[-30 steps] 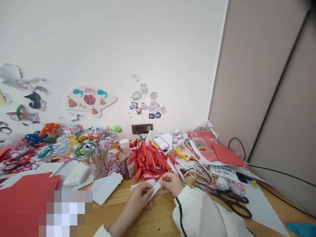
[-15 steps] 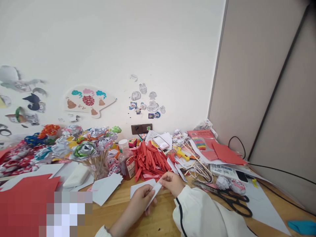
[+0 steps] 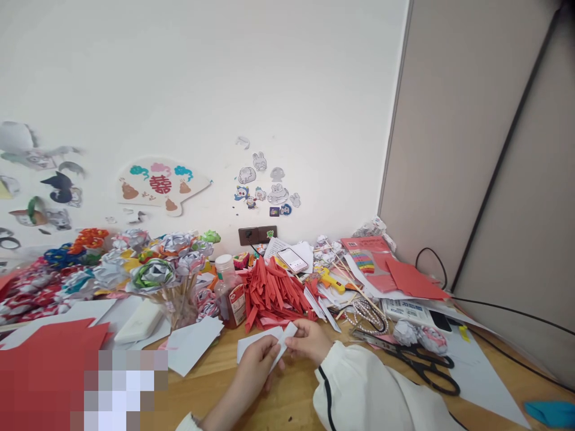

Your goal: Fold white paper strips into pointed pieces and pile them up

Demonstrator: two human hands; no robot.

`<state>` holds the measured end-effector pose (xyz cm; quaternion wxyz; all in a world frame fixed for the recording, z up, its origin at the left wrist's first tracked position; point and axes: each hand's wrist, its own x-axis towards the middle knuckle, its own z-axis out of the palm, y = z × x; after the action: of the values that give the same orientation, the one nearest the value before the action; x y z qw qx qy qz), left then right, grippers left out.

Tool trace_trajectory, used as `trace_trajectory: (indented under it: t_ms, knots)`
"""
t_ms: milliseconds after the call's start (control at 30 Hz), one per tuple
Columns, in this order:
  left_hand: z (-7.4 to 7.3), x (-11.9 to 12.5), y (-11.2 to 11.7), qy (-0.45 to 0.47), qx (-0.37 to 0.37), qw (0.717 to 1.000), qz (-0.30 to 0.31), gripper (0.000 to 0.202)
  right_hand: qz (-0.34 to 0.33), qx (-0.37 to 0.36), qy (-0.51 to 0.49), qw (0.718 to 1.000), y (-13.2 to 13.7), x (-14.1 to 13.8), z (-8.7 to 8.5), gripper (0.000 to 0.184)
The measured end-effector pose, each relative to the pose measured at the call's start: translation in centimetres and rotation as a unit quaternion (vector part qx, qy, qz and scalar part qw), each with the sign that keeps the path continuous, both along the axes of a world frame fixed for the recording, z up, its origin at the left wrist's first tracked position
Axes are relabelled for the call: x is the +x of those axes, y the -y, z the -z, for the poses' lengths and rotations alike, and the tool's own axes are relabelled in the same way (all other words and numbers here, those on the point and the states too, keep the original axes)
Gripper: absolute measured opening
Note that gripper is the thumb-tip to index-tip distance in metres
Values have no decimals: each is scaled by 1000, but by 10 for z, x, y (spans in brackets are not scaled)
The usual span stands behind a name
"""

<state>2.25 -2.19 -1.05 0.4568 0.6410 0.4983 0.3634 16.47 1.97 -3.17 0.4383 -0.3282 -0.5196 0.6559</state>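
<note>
My left hand (image 3: pixel 257 364) and my right hand (image 3: pixel 309 340) both pinch a small white paper strip (image 3: pixel 284 337) just above the wooden table (image 3: pixel 287 395). The strip is partly folded between my fingertips. A second white paper piece (image 3: pixel 251 342) lies on the table just behind my left hand. Right behind both hands sits a pile of folded red paper strips (image 3: pixel 272 293). My right arm wears a white sleeve (image 3: pixel 372 389).
A red-labelled bottle (image 3: pixel 230 292) and paper flowers on sticks (image 3: pixel 157 269) stand to the left. Red sheets (image 3: pixel 49 353) lie at front left. Black scissors (image 3: pixel 422 366), a bead string (image 3: pixel 369 312), a phone (image 3: pixel 293 259) and cables lie to the right.
My right hand has slid left along the strip toward my left hand, so the hands are now closer together and less strip shows between them.
</note>
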Motion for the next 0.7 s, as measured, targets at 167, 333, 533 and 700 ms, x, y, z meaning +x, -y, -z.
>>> trace_trajectory:
  t_ms: [167,333,533,700]
  knots:
    - [1,1,-1,6,-1,1000,1,33,49,18,-33,998,7,-6,-4,40]
    - [2,2,-2,-6,-49,999,8,31,81,39,0,996,3,-7,3,39]
    - [2,3,-3,5,-46,999,18,22,93,54,21,994,3,-6,-1,38]
    - [2,0,-2,13,-79,996,40,20,96,49,21,994,3,-4,-5,38]
